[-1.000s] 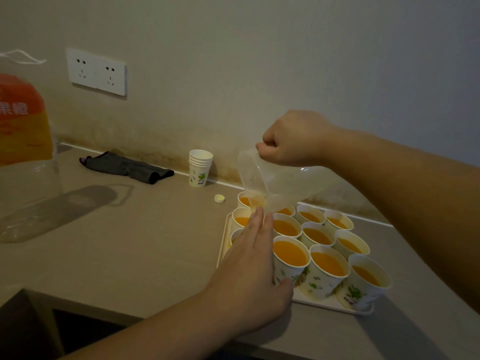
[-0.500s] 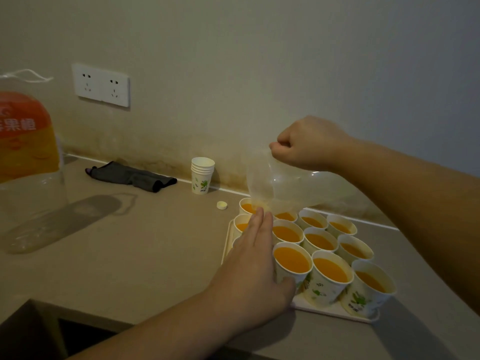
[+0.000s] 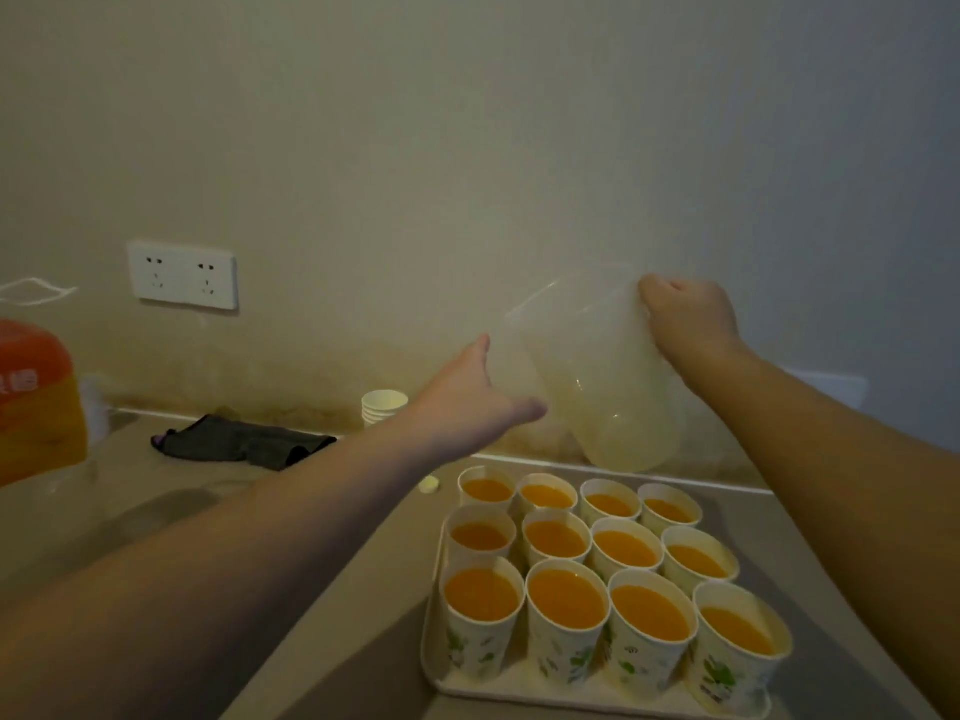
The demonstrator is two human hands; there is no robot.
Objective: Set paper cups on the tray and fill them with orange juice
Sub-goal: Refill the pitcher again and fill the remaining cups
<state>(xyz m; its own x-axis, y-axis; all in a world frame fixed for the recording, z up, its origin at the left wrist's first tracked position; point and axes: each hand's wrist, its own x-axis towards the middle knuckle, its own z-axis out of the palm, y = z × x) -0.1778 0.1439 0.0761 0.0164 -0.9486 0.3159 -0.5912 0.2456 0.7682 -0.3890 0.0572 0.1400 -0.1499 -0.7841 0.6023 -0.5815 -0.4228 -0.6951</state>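
Several paper cups (image 3: 566, 602) with leaf prints stand packed together on a pale tray (image 3: 434, 662), each holding orange juice. Above the tray's far edge a clear plastic pitcher (image 3: 608, 387), nearly empty, is raised upright. My right hand (image 3: 685, 314) grips its handle side with curled fingers. My left hand (image 3: 470, 389) reaches up to the pitcher's left side, fingers straight and thumb spread, at or just short of its wall.
A stack of spare paper cups (image 3: 383, 405) stands by the wall, a small cap (image 3: 428, 484) lies near the tray, a dark cloth (image 3: 244, 441) lies further left. A large orange-labelled juice bottle (image 3: 36, 402) stands at the far left. A wall socket (image 3: 182, 275) is above.
The pitcher has been lifted away from the back-left cups and tipped back upright. My left hand left the cups on the tray and rose toward the pitcher.
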